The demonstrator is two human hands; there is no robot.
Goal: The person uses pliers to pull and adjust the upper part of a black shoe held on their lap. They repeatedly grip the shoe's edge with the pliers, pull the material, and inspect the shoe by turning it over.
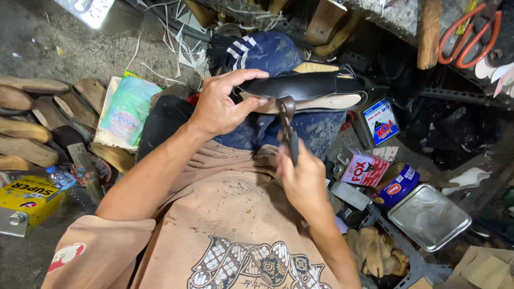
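Black shoe upper (pixel 305 85) on its last lies crosswise over the lap — long axis left-right — left hand (pixel 222 104) clamped over its near end, right hand (pixel 302 176) below, closed around pincers (pixel 289 131) that rise to its underside.

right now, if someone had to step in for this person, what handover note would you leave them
Left hand: grips the shoe, black upper on a pale sole, held sideways over the lap.
Right hand: holds pincers, jaws biting the upper's edge at mid-shoe.
Nearby: glue cans and a metal tray to the right; wooden lasts to the left; orange-handled scissors up on the right.
Done: upper sits over the sole.
Left: the edge is still being pulled at this spot; I cannot tell how much of the rest is finished.
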